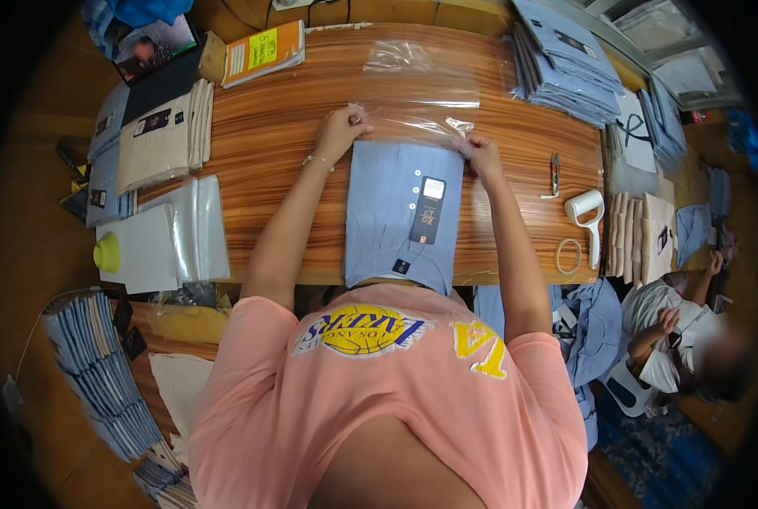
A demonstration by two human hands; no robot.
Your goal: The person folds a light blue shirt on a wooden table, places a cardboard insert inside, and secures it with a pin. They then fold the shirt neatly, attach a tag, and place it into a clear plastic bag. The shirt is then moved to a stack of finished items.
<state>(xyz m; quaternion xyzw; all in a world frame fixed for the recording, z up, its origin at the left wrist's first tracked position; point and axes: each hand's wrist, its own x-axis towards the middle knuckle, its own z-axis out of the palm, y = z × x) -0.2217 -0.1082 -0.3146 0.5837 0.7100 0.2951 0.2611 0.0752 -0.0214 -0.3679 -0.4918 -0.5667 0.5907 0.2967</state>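
A folded light-blue shirt (379,204) with a dark hang tag (428,216) lies in front of me, its near end at the table's front edge. Beyond its far end a clear plastic bag (421,95) is spread flat on the wood. My left hand (342,131) pinches the bag's near left corner between thumb and fingers. At the opposite corner, my right hand (484,159) grips the plastic beside the shirt's far right corner. The bag's mouth edge runs between both hands, close to the shirt. How far the shirt reaches into the bag I cannot tell.
Stacked blue shirts (565,64) stand at the far right, beige folded garments (162,140) at the left. A lint roller (587,216), small pliers (554,174) and a tape ring (568,254) lie right. Plastic sheets (201,225) lie left. Another person (680,327) sits at the right.
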